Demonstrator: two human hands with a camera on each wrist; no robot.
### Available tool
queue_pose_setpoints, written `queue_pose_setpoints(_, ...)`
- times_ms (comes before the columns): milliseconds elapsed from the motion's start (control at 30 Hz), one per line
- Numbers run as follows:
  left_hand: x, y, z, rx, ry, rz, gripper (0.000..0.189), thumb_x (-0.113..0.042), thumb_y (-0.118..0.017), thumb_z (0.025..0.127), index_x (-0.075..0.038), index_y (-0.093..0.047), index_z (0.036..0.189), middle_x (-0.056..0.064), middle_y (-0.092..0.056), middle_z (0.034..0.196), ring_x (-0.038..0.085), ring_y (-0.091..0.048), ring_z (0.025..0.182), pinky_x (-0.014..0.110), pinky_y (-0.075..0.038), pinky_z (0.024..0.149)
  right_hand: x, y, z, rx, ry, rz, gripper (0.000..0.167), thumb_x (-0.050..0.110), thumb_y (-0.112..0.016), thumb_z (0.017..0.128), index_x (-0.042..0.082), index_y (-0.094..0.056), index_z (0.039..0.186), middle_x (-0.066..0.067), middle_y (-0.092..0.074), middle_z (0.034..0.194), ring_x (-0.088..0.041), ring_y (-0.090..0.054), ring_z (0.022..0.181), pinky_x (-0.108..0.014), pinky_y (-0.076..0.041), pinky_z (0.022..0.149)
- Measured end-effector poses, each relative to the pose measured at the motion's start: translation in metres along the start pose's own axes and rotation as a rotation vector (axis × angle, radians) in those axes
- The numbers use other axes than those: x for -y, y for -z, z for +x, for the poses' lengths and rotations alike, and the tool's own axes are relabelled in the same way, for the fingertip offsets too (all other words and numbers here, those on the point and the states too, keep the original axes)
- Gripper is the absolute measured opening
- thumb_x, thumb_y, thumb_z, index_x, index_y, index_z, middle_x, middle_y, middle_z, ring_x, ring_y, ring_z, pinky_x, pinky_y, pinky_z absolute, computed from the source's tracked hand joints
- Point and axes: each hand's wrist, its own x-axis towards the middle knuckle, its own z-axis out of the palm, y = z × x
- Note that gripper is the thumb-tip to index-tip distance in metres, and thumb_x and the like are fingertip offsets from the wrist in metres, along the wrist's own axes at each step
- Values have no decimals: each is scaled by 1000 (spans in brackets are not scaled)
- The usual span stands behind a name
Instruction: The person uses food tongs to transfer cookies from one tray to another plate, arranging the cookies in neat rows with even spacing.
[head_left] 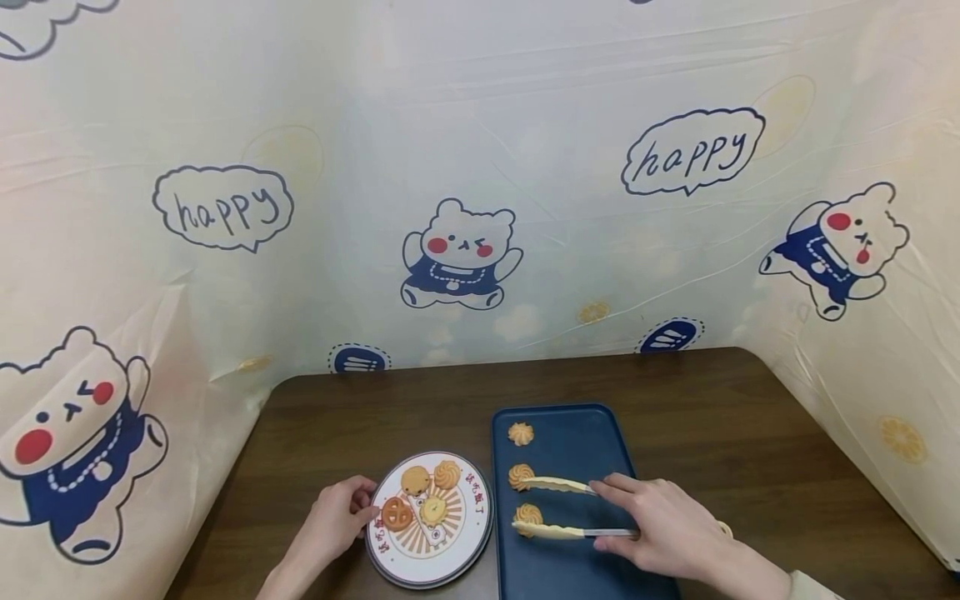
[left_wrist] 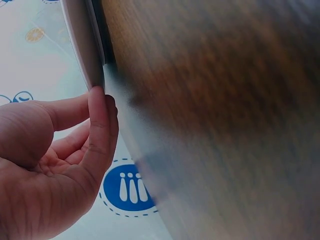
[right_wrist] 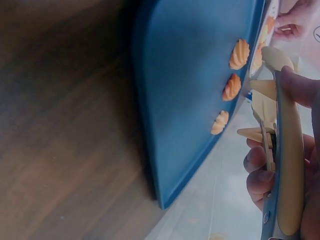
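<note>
At the rim of a round white plate (head_left: 472,546), my left hand (head_left: 341,517) pinches the left edge between thumb and fingers; the left wrist view shows that grip on the plate's edge (left_wrist: 85,45). Several cookies (head_left: 397,514) of different shapes sit on the printed plate. My right hand (head_left: 663,525) holds a pair of cream tongs (head_left: 555,532) over a dark blue tray (head_left: 570,442). The tongs' arms are spread, with their tips by the two nearer swirl cookies (head_left: 528,514) on the tray. Whether the tips touch them I cannot tell. A third cookie (head_left: 521,433) lies farther back.
Both the plate and the tray stand on a dark brown wooden table (head_left: 375,417), the tray just right of the plate. A pale printed cloth (head_left: 465,125) with bears and lettering hangs behind the table and along its sides.
</note>
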Motion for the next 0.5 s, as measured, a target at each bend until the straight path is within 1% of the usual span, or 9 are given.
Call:
queue_pose_setpoints(167,1,0,0,0,4,-3,23,5,-75,83,5,-66,104,3,-54,78,15,-55,67,25,-52,50,-4,-6,-5,35,-18,14,61,54,-68,90,9,-65,131,-7,-65,122,8,-52,62,-31,-58,68)
queue_pose_setpoints(367,0,0,0,8,13,-1,23,5,-75,84,5,-66,105,3,-54,79,15,-55,68,25,-52,50,-6,-13,-7,41,-28,6,63,58,-65,90,10,-66,130,-4,-66,121,3,-59,73,-33,-58,70)
queue_pose_setpoints(500,0,0,0,10,16,1,23,4,-75,84,5,-66,106,3,-55,79,15,-55,68,26,-52,50,-8,-18,-9,40,-30,-5,64,60,-64,90,11,-66,130,-2,-66,119,1,-62,79,-32,-58,68)
